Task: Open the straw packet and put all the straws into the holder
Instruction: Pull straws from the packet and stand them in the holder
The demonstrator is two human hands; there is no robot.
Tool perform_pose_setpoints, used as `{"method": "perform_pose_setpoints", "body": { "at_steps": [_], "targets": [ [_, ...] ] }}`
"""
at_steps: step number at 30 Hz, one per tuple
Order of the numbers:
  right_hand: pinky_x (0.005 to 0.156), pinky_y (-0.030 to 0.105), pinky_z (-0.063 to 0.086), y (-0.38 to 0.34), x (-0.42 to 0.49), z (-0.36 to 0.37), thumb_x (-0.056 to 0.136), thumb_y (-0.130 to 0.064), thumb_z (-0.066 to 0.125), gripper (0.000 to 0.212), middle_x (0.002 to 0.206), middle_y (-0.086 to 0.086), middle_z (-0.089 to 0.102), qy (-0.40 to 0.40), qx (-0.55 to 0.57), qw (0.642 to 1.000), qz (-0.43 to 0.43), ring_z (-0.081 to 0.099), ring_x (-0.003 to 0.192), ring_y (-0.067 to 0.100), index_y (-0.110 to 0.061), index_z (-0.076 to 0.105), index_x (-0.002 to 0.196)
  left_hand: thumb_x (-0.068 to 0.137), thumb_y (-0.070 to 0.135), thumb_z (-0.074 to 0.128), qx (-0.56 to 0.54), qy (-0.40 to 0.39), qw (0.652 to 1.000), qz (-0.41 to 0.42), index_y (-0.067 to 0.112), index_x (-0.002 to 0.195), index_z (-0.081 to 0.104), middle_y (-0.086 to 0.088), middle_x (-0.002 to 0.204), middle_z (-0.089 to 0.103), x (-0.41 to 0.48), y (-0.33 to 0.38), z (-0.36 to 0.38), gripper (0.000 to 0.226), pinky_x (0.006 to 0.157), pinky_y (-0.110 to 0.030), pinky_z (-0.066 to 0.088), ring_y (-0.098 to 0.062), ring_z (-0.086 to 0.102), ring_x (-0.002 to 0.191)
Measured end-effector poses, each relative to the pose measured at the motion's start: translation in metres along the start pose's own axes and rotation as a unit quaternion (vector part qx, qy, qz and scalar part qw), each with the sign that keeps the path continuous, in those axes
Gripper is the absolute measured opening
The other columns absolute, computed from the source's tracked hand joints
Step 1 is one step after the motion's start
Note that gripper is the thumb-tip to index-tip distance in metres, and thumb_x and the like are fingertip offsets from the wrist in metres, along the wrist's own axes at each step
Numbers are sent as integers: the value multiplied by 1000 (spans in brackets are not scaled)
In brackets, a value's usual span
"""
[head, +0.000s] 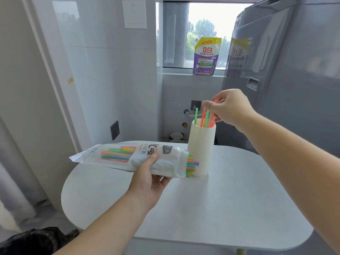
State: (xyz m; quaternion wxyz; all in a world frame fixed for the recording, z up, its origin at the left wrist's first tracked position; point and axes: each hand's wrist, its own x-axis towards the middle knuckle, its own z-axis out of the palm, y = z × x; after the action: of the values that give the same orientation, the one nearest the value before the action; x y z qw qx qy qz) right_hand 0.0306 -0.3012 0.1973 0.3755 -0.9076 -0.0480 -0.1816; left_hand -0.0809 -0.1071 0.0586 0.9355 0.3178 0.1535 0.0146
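Note:
A cream ribbed holder (200, 150) stands upright on the white table (211, 208). Several green and orange straws (205, 117) stick out of its top. My right hand (230, 107) is just above the holder, its fingers pinched on a few of those straws. My left hand (147, 179) grips the clear straw packet (128, 157) from below and holds it level, left of the holder. The packet's right end is open, and coloured straw tips (191, 165) poke out beside the holder's wall.
A grey refrigerator (285, 80) stands at the right, close behind the holder. A purple detergent pouch (207, 56) sits on the window sill. A black bag (36, 240) lies on the floor at the lower left. White wall panels lie to the left.

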Motion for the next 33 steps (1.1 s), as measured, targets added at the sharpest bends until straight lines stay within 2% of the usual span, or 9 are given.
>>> {"method": "perform_pose_setpoints", "body": {
  "at_steps": [4, 8, 11, 13, 14, 16, 19, 26, 33],
  "targets": [
    [78, 33, 56, 7, -11, 3, 85, -48, 74, 48, 100, 1, 65, 91, -3, 996, -17, 63, 83, 13, -18, 60, 120, 90, 15, 72, -1, 2, 1000, -1, 19, 119, 68, -6, 91, 81, 0, 1, 0, 30, 57, -37, 63, -20, 78, 76],
    [70, 32, 48, 5, -53, 3, 92, -44, 62, 28, 87, 1, 61, 159, 50, 986, -27, 56, 75, 13, -18, 57, 100, 91, 16, 71, 1, -4, 1000, 3, 18, 116, 68, -6, 92, 81, 0, 4, 0, 26, 60, -38, 64, -20, 79, 77],
    [57, 30, 42, 12, -97, 21, 97, -36, 56, 26, 70, -2, 60, 83, 84, 993, 1, 54, 65, 15, -15, 59, 80, 91, 16, 71, 10, -8, 1000, 8, 19, 113, 69, -5, 91, 81, 0, 4, 1, 22, 59, -36, 64, -19, 78, 76],
    [61, 38, 53, 20, -118, 36, 98, -37, 54, 26, 77, 1, 64, -20, 125, 990, 67, 62, 70, 22, -17, 61, 84, 92, 18, 71, 24, -16, 999, 16, 19, 113, 70, -4, 94, 81, 0, 4, 1, 21, 62, -34, 64, -18, 78, 79],
    [65, 41, 58, 24, -124, 42, 100, -38, 52, 25, 85, 3, 67, -69, 162, 978, 112, 64, 73, 23, -18, 62, 89, 92, 18, 71, 30, -20, 999, 21, 19, 114, 70, -4, 98, 81, -1, 4, 1, 22, 65, -35, 64, -19, 78, 83],
    [65, 35, 59, 30, -133, 52, 102, -36, 52, 22, 95, 7, 68, -134, 261, 936, 194, 65, 72, 21, -18, 64, 97, 92, 19, 71, 40, -30, 998, 31, 19, 120, 69, -5, 106, 80, -2, 3, 3, 28, 67, -35, 64, -19, 78, 90],
    [63, 29, 55, 36, -140, 61, 100, -27, 60, 20, 88, 10, 70, -129, 383, 882, 242, 60, 66, 18, -10, 70, 101, 93, 20, 69, 53, -50, 997, 40, 19, 125, 67, -6, 113, 78, -4, 1, 6, 32, 65, -34, 63, -20, 76, 94],
    [59, 23, 54, 43, -137, 61, 95, -16, 68, 16, 85, 13, 72, -119, 422, 864, 248, 65, 68, 18, -1, 73, 99, 94, 18, 67, 93, -69, 991, 71, 20, 132, 64, -7, 116, 76, -5, 3, 5, 38, 66, -35, 61, -21, 74, 99],
    [58, 29, 50, 48, -134, 53, 97, -6, 57, 10, 80, 14, 62, -98, 475, 826, 287, 54, 59, 17, 0, 65, 98, 91, 18, 70, 89, -45, 992, 78, 18, 135, 64, -7, 124, 74, 0, 11, 1, 44, 66, -34, 61, -20, 74, 102]
  ]
}}
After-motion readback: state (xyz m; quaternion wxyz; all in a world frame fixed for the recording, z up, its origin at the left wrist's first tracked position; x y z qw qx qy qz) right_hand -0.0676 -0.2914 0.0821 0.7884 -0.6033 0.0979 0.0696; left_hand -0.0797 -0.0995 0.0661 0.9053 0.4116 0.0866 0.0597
